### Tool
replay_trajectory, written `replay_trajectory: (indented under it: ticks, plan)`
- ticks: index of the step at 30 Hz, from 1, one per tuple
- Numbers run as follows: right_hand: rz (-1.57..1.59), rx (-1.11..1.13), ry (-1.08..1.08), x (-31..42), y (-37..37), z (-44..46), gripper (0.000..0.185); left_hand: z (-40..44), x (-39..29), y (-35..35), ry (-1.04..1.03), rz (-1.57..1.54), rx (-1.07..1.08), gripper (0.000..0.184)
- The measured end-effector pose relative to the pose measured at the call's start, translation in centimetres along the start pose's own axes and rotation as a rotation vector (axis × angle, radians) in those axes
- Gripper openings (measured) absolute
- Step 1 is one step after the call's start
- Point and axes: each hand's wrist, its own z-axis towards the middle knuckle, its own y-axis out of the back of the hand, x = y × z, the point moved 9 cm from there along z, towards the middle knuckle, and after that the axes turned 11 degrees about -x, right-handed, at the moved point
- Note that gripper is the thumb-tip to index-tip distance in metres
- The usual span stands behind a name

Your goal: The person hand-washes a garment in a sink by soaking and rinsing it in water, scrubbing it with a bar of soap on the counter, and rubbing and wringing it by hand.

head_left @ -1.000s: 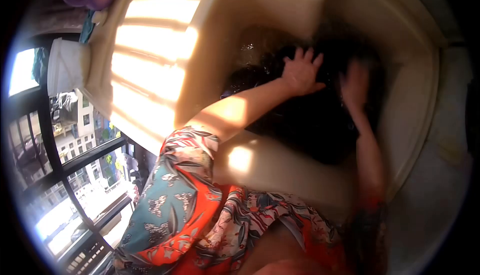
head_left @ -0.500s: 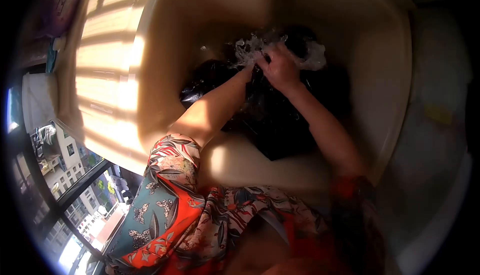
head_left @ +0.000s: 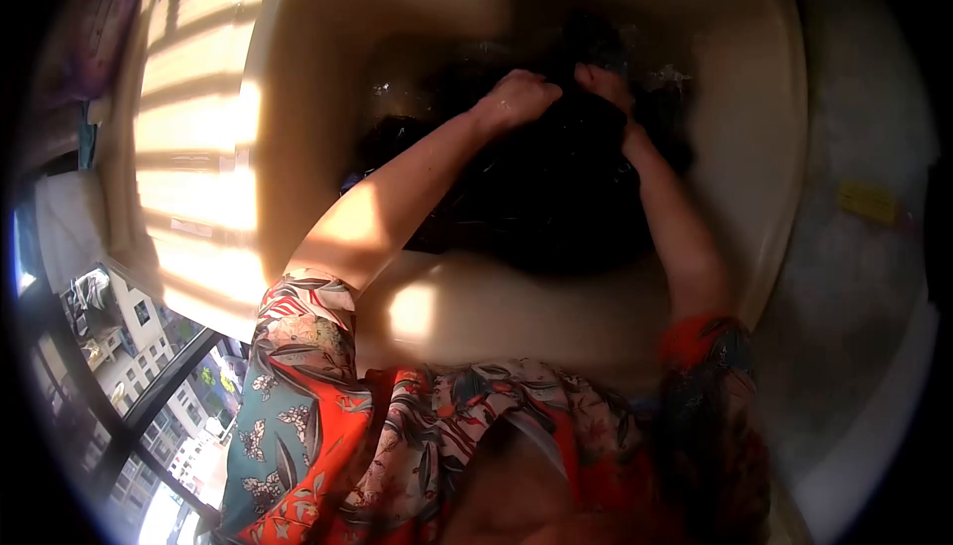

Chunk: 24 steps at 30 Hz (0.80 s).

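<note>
A large dark wet cloth [head_left: 556, 203], perhaps a garment, lies bunched in the beige sink [head_left: 747, 118]. My left hand [head_left: 518, 98] is closed on the cloth near its upper middle, knuckles up. Just to the right, my right hand [head_left: 604, 86] is curled round another part of the same cloth, its fingers partly lost in shadow. A short gap separates the hands. Water glints around the far edge of the fabric. Deep shadow hides the cloth's folds and outline.
Left of the basin is a pale sunlit ledge [head_left: 199, 163] striped with shadows. A window [head_left: 164, 386] at lower left looks out on buildings. On the grey surface at right there is a yellow patch [head_left: 867, 204]. The sink's front wall stands close to my body.
My hands were close together amid splashing water; now they are apart, the left further right and the right slightly higher. The splash has died down and the cloth has spread between them.
</note>
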Motion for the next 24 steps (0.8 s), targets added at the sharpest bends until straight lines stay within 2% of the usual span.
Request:
replay_trajectory:
  ticks: [1, 2, 3, 5, 6, 7, 9, 11, 12, 13, 14, 15, 16, 17, 18, 19, 20, 21, 22, 23, 24]
  plan:
    - [-0.069, -0.044, 0.03, -0.3, 3.2, 0.3, 0.041, -0.1, 1.6, 2.8, 0.177, -0.175, -0.105, 0.051]
    - [-0.045, -0.135, -0.141, -1.7, 6.3, 0.9, 0.038, -1.8, 2.2, 7.2, 0.327, -0.335, -0.129, 0.055]
    - [0.123, -0.089, -0.285, -2.1, 8.0, 0.6, 0.04, -1.3, 5.2, 8.3, 0.205, -0.099, -0.246, 0.064]
    - [-0.064, -0.137, -0.263, -0.1, 9.5, 0.1, 0.053, -4.3, 2.4, 8.5, 0.092, 0.185, -0.431, 0.074]
    - [-0.333, -0.175, -0.104, 1.8, 7.4, -1.5, 0.057, -5.1, 0.1, 5.7, 0.021, 0.356, -0.397, 0.08]
    - [-0.598, -0.211, 0.058, 3.9, 4.2, -3.7, 0.062, -5.1, -0.2, 2.0, -0.059, 0.506, -0.397, 0.076]
    - [-0.664, -0.078, 0.088, 2.2, 0.6, -5.1, 0.049, -2.8, 3.6, -3.9, -0.011, 0.355, -0.202, 0.071]
    - [-0.67, -0.052, 0.236, -4.3, -2.3, -2.5, 0.042, -1.4, 4.1, -3.2, 0.11, 0.13, 0.012, 0.062]
    - [-0.576, -0.009, 0.107, -3.9, -1.7, -2.1, 0.039, -0.8, 4.5, -2.9, 0.173, 0.019, 0.113, 0.058]
    - [-0.481, 0.034, -0.018, -1.5, -0.4, -1.3, 0.036, 0.2, 6.5, -3.9, 0.235, -0.267, 0.134, 0.054]
    - [-0.387, 0.074, -0.141, 0.8, 0.4, -0.9, 0.033, -0.5, 6.3, -3.0, 0.357, -0.771, 0.066, 0.054]
    - [-0.373, -0.075, -0.06, 5.0, 1.2, -2.4, 0.026, -1.1, 5.8, -2.0, 0.464, -1.276, -0.003, 0.055]
    - [-0.243, -0.282, 0.201, 10.7, 2.0, -4.7, 0.022, -1.7, 4.9, -2.2, 0.557, -1.438, 0.064, 0.057]
    - [-0.075, -0.291, 0.338, 15.7, 2.0, -7.4, 0.02, -2.3, 4.1, -2.8, 0.657, -1.599, 0.137, 0.06]
    - [-0.031, -0.155, 0.38, 18.8, 0.7, -9.3, 0.023, -2.1, 4.3, -4.3, 0.634, -1.609, 0.123, 0.053]
    - [0.022, -0.305, 0.55, 20.5, 0.2, -9.9, 0.025, -1.5, 5.3, -6.7, 0.495, -1.544, 0.043, 0.047]
    - [-0.039, -0.317, 0.477, 19.1, -0.4, -8.4, 0.023, -0.4, 6.7, -8.9, 0.352, -1.448, -0.057, 0.041]
    - [-0.101, -0.323, 0.406, 17.1, -1.0, -6.0, 0.022, 1.0, 7.9, -11.0, 0.113, -1.229, -0.212, 0.035]
    - [-0.019, -0.238, 0.147, 12.2, -2.1, -2.6, 0.018, 1.7, 8.0, -12.3, -0.177, -0.856, -0.443, 0.031]
    - [0.055, -0.244, 0.221, 9.3, -2.6, -2.0, 0.017, 1.4, 6.9, -14.6, -0.458, -0.335, -0.732, 0.027]
    - [0.129, -0.244, 0.296, 6.4, -3.2, -1.3, 0.017, 2.1, 8.3, -13.8, -0.204, -0.664, -0.592, 0.029]
